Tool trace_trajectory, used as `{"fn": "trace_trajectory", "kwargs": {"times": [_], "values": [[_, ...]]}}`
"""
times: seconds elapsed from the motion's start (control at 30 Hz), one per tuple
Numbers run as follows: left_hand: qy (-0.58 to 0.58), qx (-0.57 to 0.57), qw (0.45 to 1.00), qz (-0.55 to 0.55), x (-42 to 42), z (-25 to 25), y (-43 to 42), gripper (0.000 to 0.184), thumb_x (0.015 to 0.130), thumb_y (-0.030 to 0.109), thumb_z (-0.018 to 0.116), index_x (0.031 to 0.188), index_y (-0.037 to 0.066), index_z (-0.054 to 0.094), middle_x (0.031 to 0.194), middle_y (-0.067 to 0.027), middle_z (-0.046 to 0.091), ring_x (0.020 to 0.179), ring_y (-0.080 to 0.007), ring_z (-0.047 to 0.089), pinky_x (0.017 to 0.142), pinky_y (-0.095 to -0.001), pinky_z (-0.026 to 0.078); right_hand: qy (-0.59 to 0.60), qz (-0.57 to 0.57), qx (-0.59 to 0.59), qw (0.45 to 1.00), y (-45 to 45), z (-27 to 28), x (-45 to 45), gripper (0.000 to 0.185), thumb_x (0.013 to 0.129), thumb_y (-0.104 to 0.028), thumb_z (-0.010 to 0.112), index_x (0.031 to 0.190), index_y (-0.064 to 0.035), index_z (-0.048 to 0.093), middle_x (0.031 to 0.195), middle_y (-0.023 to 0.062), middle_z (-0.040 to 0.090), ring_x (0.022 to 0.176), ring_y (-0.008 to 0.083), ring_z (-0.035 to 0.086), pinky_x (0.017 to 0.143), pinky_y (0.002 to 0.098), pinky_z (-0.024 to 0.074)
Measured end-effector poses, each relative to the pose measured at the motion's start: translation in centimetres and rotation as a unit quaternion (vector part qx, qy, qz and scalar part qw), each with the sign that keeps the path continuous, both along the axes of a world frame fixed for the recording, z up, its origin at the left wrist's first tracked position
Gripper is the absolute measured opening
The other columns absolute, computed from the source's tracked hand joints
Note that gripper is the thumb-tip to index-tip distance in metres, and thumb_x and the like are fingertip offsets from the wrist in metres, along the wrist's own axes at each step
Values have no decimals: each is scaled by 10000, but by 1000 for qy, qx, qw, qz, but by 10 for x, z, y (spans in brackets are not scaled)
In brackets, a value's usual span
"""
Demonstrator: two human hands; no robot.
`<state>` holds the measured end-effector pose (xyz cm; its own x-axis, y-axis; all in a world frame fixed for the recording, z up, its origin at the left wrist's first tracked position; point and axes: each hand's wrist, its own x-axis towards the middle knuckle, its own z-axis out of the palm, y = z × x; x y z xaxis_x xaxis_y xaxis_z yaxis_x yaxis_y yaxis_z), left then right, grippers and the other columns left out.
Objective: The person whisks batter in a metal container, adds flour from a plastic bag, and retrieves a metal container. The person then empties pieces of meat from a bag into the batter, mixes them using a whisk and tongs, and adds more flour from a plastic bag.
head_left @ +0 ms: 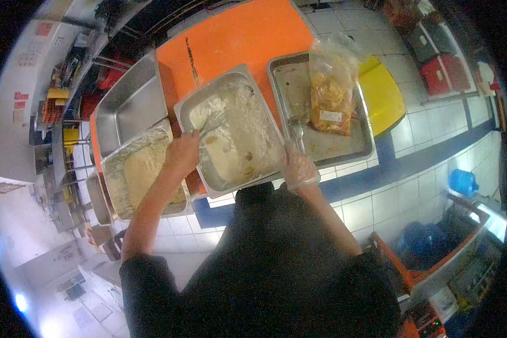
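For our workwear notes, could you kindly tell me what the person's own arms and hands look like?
Both arms have dark, seemingly black, short sleeves ending around the elbows, with forearms uncovered. The right hand appears to wear a thin, clear plastic glove, loose at the wrist. No glove can be made out on the left hand.

Thin metal whisk (213,120), smooth metal pan (266,107) — and a glossy, clear plastic bag (331,84)

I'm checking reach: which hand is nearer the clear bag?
Right hand: below-left of the clear bag, gripping the middle pan; the left hand is farther left, holding the whisk.
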<state>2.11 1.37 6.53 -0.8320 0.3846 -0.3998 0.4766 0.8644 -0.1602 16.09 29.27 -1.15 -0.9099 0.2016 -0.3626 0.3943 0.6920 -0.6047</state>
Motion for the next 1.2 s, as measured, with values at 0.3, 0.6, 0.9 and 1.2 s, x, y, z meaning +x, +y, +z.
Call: {"fn": "trace_trajectory", "kwargs": {"times": [0.3, 0.6, 0.9, 1.2], "values": [[-220, 118, 966, 66, 70, 8, -11, 302, 872, 108, 581, 1129, -51, 573, 990, -295, 635, 934, -453, 639, 850, -506, 510, -8, 0, -31, 999, -1, -1, -2, 384, 972, -289, 485, 1291, -86, 548, 840, 274, 657, 819, 452, 645, 723, 552, 500], [33, 32, 998, -50, 4, -12, 31, 310, 839, 77, 594, 1138, -1, 583, 918, -215, 651, 826, -377, 690, 710, -479, 565, 47, 16, 11, 999, 0, -1, 1, 351, 960, -269, 495, 1251, -83, 557, 840, 264, 658, 795, 463, 641, 695, 543, 504], [-64, -38, 996, 40, 9, 14, -10, 394, 827, 76, 588, 1214, 10, 557, 932, -218, 667, 868, -419, 675, 750, -497, 556, 11, 8, -37, 999, 4, 0, 0, 421, 974, -295, 477, 1352, -111, 486, 910, 271, 663, 846, 461, 642, 731, 541, 505], [-237, 100, 965, 42, 60, 25, 13, 330, 888, 142, 570, 1181, -10, 557, 953, -268, 636, 924, -442, 636, 826, -538, 491, 35, 19, -41, 998, 4, -17, 0, 417, 982, -293, 468, 1339, -81, 503, 904, 275, 662, 870, 466, 634, 769, 545, 488]]}}
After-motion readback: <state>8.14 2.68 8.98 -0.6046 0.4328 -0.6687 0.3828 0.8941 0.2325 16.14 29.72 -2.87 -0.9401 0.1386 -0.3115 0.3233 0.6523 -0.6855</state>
